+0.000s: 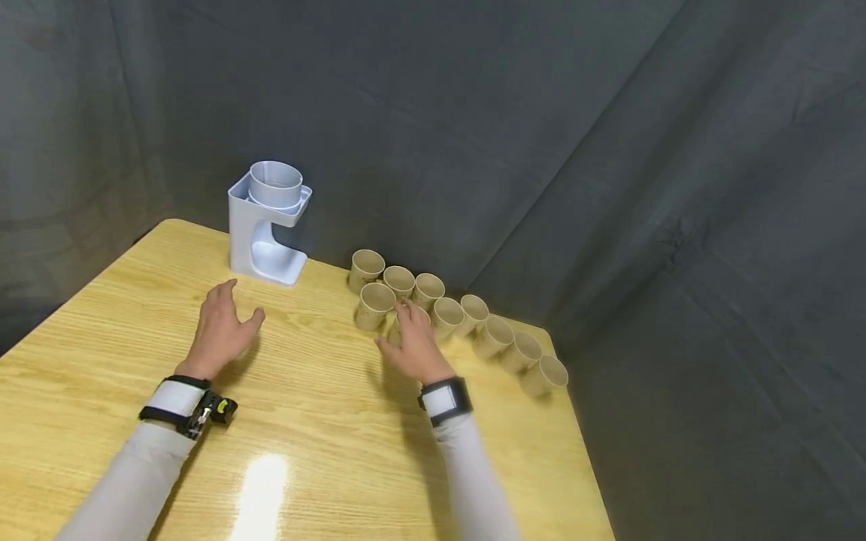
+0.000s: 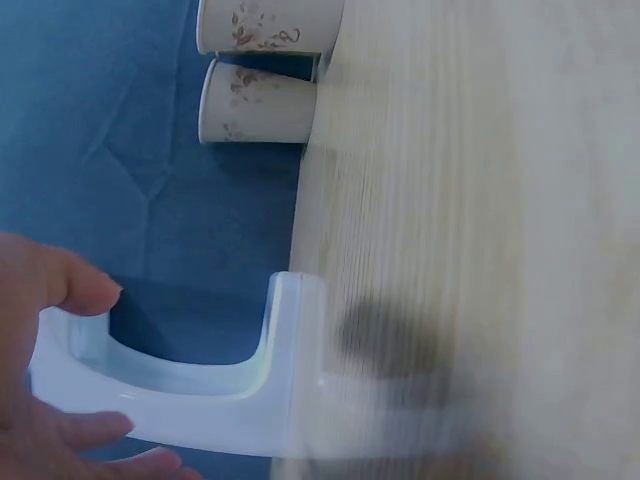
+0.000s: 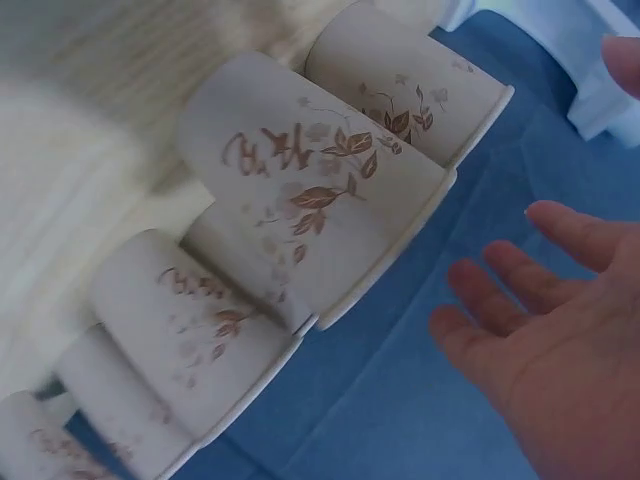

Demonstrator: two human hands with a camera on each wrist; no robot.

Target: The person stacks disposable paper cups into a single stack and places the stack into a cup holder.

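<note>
Above the wood table, my left hand (image 1: pixel 219 330) hovers in front of a white C-shaped stand (image 1: pixel 243 233), fingers loosely spread and nothing held. A round white cup-like holder (image 1: pixel 276 188) sits in the stand's top. In the left wrist view the thumb and fingers overlap the stand's arm (image 2: pixel 190 400). My right hand (image 1: pixel 418 349) reaches over the near row of paper cups, partly hiding one cup (image 1: pixel 399 330). The right wrist view has its fingers (image 3: pixel 490 300) relaxed and apart from the floral-printed cups (image 3: pixel 310 190).
Several upright paper cups (image 1: pixel 494 336) run in a slanting group along the table's back right edge. A dark cloth curtain (image 1: pixel 433 135) hangs behind the wood table (image 1: pixel 318 421). Each wrist wears a strapped band, the left one (image 1: pixel 177 398) carrying a small camera.
</note>
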